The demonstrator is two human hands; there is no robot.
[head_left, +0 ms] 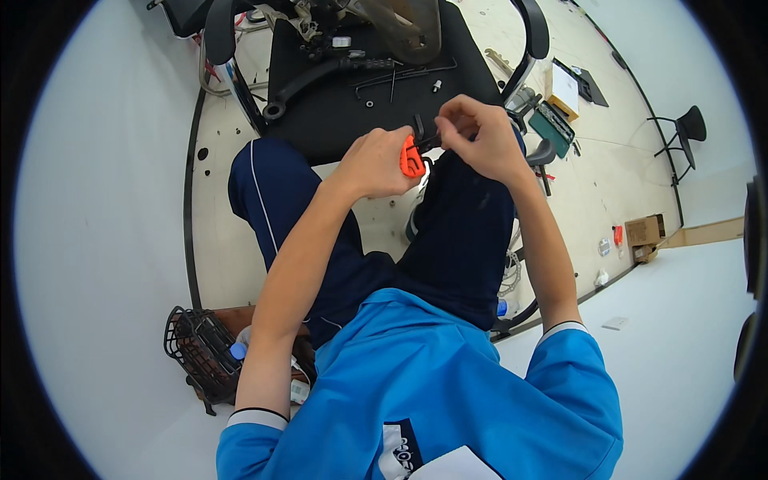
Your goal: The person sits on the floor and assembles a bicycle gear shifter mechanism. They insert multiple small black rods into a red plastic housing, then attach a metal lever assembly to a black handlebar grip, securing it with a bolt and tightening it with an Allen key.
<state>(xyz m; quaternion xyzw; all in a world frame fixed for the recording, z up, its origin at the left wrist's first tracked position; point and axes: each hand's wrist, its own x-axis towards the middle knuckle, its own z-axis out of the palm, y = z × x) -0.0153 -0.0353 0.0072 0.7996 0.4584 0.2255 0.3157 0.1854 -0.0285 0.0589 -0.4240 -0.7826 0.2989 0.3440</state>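
Note:
My left hand (374,162) is closed around a small orange tool (411,157), held above my knees. My right hand (474,138) pinches a small black part (422,130) that sticks out of the tool's top. Both hands meet in front of a black chair seat (336,112). On that seat lie a black curved arm piece (312,80), thin black hex keys (396,76) and small bolts. My dark blue trousers and blue shirt fill the lower middle of the view.
A black wire basket (200,352) with a bottle stands on the floor at my left. A green box (552,126) and papers lie to the right of the seat. A cardboard box (644,232) sits further right, a black chair (684,132) beyond it.

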